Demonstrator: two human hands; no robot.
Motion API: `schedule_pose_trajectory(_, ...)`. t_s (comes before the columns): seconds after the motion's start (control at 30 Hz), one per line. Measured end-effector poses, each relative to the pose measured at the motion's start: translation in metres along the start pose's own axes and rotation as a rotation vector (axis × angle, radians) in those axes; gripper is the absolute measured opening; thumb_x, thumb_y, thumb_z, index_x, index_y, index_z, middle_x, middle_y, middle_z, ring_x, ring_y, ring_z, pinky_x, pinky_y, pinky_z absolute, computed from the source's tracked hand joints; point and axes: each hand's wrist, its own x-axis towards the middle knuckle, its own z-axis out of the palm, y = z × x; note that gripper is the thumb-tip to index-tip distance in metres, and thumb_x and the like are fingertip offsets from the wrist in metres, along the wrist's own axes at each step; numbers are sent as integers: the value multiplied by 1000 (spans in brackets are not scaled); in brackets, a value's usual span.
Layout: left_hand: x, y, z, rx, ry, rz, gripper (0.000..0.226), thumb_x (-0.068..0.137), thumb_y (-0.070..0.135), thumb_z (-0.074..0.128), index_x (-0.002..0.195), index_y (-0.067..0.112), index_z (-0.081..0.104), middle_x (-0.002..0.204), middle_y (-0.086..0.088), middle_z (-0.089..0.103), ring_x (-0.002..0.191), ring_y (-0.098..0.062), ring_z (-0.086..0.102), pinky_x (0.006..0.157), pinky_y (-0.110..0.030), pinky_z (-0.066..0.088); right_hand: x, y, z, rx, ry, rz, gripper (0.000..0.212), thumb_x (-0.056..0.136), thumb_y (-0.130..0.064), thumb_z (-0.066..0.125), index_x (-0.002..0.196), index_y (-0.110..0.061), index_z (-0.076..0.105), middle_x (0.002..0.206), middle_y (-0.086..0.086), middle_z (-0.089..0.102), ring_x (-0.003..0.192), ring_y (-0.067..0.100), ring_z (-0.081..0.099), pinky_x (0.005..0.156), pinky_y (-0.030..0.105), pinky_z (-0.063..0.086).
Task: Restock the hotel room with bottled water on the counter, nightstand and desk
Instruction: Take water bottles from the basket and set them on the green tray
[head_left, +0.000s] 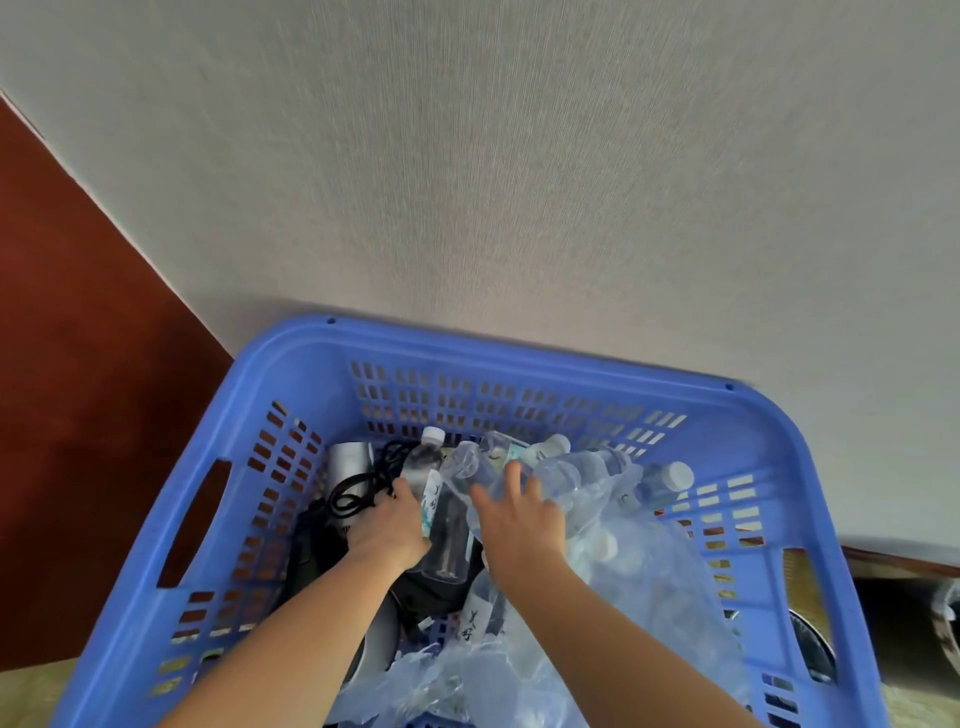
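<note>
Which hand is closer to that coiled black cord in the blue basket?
Left. The left hand lies right beside the black cord, at its right edge; the right hand is farther right, on the wrapped bottles.

Blue basket (519, 358) seemingly on pale carpet (31, 696), against grey wall (519, 182); inside: water bottles (431, 467), clear plastic wrap (649, 597), black cord (358, 493).

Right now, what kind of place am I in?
Probably an indoor room, maybe a hotel's: a blue slotted plastic basket packed with clear plastic water bottles sits by grey textured wallpaper beside a red-brown wooden panel.
</note>
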Motion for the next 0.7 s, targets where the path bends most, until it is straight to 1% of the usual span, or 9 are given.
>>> schedule_pose_trajectory(0.1,3,-1,7,-106,8,-19,66,89,36,70,130,12,24,132,-12,53,113,-29,59,75,-34,46,4,-3,4,-1,7,-24,77,89,-14,64,149,-21,17,161,16,-2,133,45,32,90,42,47)
schedule_pose_trajectory(0.2,2,-3,12,-199,43,-20,72,88,31,72,134,12,20,124,-12,61,107,-28,64,76,-36,51,9,-1,6,-12,12,-62,79,90,-13,62,151,-25,12,161,17,7,113,38,56,63,35,43)
schedule_pose_trajectory(0.23,2,-4,12,-218,55,-15,72,87,30,73,134,12,20,123,-12,62,106,-28,64,77,-36,52,10,1,6,-1,13,-76,81,90,-12,62,152,-26,12,160,17,11,106,36,61,59,35,40)
schedule_pose_trajectory(0.3,2,-7,9,-258,39,-7,81,86,28,74,141,11,16,125,-13,60,108,-29,63,80,-36,52,11,6,6,85,40,-70,77,90,-10,61,151,-29,17,153,14,26,102,36,63,59,36,42)
schedule_pose_trajectory(0.37,3,-11,5,-338,-18,-2,94,85,27,74,149,10,9,130,-12,58,111,-28,62,86,-36,52,10,9,5,240,97,-33,64,92,-10,57,145,-31,29,143,7,38,103,36,63,64,37,45)
schedule_pose_trajectory(0.4,3,-13,1,-403,-52,-3,94,83,26,75,150,10,11,131,-12,58,113,-28,60,90,-37,52,10,11,5,328,124,-14,56,92,-11,56,141,-32,36,139,5,41,104,35,62,68,36,45)
schedule_pose_trajectory(0.53,-3,-16,-20,-807,-220,-42,53,82,18,76,130,9,54,118,-9,66,107,-25,64,97,-41,53,9,16,-4,799,221,72,32,89,-15,59,116,-32,57,131,-9,49,98,21,61,72,28,41)
schedule_pose_trajectory(0.63,-18,-22,-37,-1051,-308,-144,37,83,15,76,117,7,62,115,-17,69,102,-28,67,95,-43,54,6,20,-21,1089,250,80,23,86,-19,65,98,-38,60,112,-15,59,69,10,62,57,24,46)
schedule_pose_trajectory(0.7,-33,-30,-45,-1166,-348,-172,35,84,12,75,116,4,64,111,-19,71,99,-31,68,95,-46,54,0,21,-30,1275,254,48,21,84,-20,70,91,-38,62,101,-12,65,69,7,62,61,29,55)
